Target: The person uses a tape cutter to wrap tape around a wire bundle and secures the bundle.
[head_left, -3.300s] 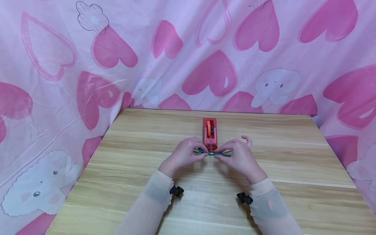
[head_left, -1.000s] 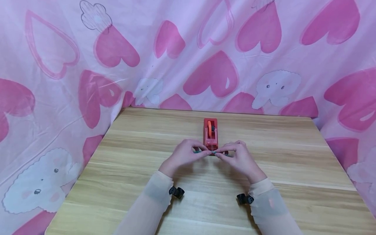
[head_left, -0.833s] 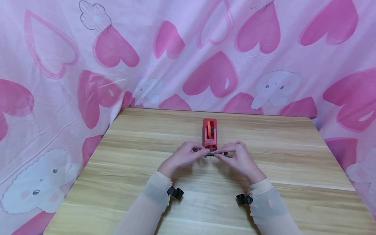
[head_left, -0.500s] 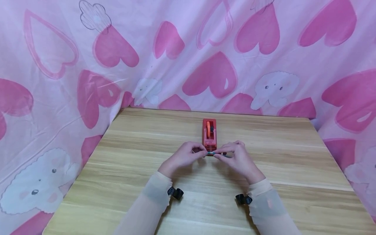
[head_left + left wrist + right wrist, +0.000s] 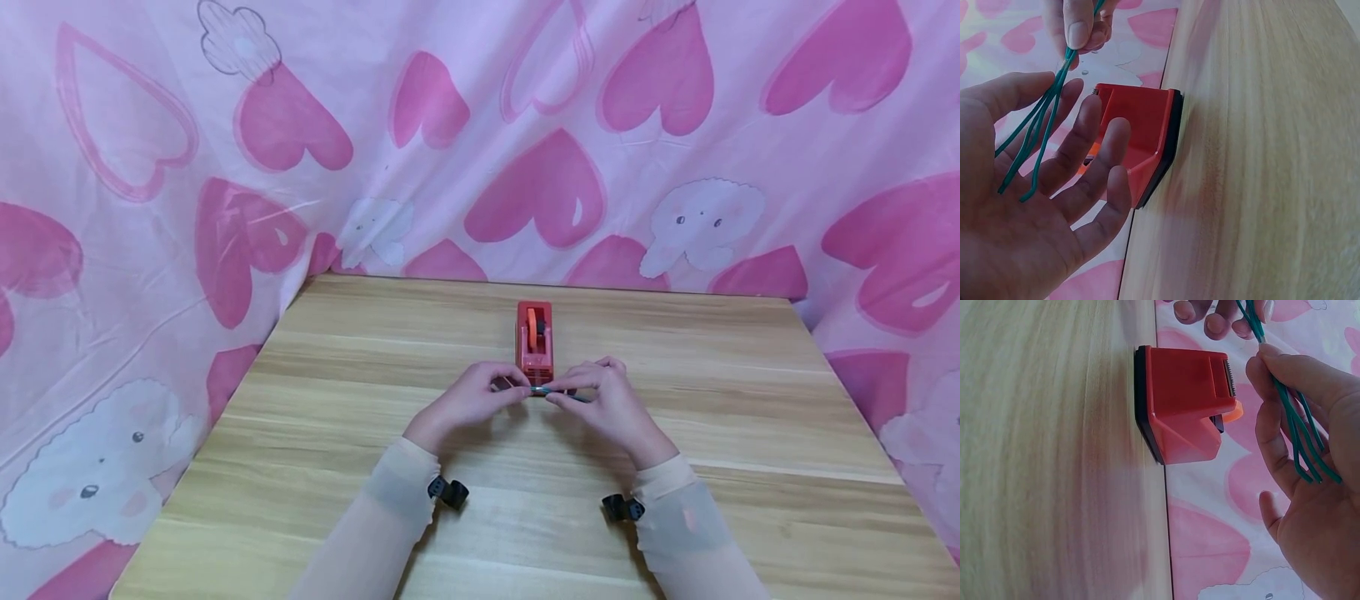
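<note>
A bundle of thin green wires (image 5: 1040, 125) stretches between both hands, just in front of a red tape dispenser (image 5: 536, 342). My left hand (image 5: 471, 396) pinches one part of it between thumb and forefinger; its other fingers are spread loosely in the left wrist view. Close by on the right, my right hand (image 5: 611, 408) pinches the bundle (image 5: 1300, 428) with thumb and forefinger. Loose wire ends fan out over each palm. A short pale, shiny band shows on the wires between the hands, perhaps clear tape. The dispenser has an orange wheel (image 5: 532, 329) and a toothed cutting edge (image 5: 1230, 378).
The wooden table (image 5: 360, 350) carries the dispenser, upright near its middle. A pink heart-print cloth (image 5: 420, 192) hangs behind and at both sides. Small black devices (image 5: 450, 492) are strapped at both wrists.
Both hands have come slightly closer together since the oldest frame. The left thumb moved in over the middle of the bundle, then drew back left. The dispenser stays put.
</note>
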Demonstrator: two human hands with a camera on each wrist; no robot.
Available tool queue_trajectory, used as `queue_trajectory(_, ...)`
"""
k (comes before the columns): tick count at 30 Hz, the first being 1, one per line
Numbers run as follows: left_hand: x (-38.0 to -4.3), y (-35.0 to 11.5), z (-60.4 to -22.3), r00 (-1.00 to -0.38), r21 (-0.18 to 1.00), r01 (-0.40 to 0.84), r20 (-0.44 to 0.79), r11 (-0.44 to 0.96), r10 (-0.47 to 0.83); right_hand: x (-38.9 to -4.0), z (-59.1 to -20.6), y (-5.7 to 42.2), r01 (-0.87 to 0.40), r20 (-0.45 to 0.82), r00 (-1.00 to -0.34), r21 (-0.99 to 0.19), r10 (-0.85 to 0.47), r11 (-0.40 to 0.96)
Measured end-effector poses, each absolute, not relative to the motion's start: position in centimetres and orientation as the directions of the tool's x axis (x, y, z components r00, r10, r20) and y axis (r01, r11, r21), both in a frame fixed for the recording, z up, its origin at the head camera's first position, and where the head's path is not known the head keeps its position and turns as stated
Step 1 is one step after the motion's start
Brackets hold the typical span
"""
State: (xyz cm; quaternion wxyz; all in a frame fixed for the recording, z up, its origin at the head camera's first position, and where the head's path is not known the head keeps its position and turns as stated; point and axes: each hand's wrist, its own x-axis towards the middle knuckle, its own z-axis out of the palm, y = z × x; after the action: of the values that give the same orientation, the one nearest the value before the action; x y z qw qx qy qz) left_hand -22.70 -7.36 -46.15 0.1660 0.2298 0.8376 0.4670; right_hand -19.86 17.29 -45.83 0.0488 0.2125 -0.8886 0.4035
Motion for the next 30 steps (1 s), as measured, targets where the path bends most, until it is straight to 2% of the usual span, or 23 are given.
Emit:
queue_trajectory(12,-22.83,-7.40,-46.37,-0.830,0.854,0.249,-0.055,0.458,0.555,-19.87,-46.07,17.41,-0.479,0.309,-0.875,-0.665,-0.373,0.572)
queue_trajectory(30,-22.79,-7.30,-46.38,-0.831,0.864,0.258,-0.030,0.432,0.556,-19.54,-45.78,17.53,-0.444,0.285,-0.892,-0.700,-0.352,0.560)
